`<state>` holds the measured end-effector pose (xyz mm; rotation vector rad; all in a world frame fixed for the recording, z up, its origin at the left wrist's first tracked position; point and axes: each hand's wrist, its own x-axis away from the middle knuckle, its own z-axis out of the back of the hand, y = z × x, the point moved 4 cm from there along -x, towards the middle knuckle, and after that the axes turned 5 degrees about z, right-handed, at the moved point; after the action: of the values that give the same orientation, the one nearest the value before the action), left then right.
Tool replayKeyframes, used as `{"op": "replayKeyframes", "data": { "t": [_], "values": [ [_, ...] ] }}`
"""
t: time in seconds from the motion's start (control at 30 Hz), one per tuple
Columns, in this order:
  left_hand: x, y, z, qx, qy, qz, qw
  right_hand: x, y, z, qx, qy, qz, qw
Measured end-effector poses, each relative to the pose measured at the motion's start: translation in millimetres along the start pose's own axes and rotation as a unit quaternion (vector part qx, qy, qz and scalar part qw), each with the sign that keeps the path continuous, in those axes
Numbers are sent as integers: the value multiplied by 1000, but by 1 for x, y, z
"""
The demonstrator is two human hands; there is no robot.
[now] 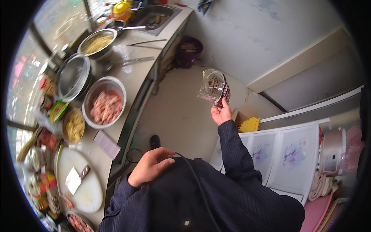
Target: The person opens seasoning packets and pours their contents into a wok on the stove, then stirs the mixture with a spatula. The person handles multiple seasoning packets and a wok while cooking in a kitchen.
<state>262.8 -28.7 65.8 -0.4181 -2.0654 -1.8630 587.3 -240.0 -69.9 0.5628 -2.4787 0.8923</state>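
My right hand (221, 111) is stretched out over the floor, its fingers pinching a clear and dark red printed plastic packet (214, 85) by the near edge. Close to my body, my left hand (152, 166) rests near a thin black cable (188, 163), fingers slightly bent; whether it touches the cable I cannot tell. On the counter at the left stand a steel bowl of raw meat pieces (106, 107), a bowl of peeled yellow pieces (74, 126) and an oval white cutting board (89, 191) with a cleaver (75, 178) lying on it.
Beyond the meat stand an empty-looking steel basin (74, 76) and a bowl of yellowish shreds (98, 45), with a sink (156, 17) farther off. A purple bucket (189, 52) is on the floor by the wall. White plastic drawers (292, 156) and a rice cooker (333, 152) stand at the right.
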Motion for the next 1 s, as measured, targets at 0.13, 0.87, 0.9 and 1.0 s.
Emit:
{"op": "replayKeyframes", "data": {
  "t": [0.13, 0.87, 0.9, 1.0],
  "values": [
    [-91, 33, 38, 24, -33, 14, 999, -99, -38, -37, -8, 37, 33, 999],
    [-545, 115, 100, 332, 294, 347, 826, -889, 29, -120, 247, 119, -62, 960],
    [-557, 119, 103, 339, 309, 354, 815, -910, 39, -121, 211, 135, -71, 965],
    [-587, 129, 115, 345, 334, 382, 789, -952, 56, -105, 310, 120, -118, 936]
  ]
}}
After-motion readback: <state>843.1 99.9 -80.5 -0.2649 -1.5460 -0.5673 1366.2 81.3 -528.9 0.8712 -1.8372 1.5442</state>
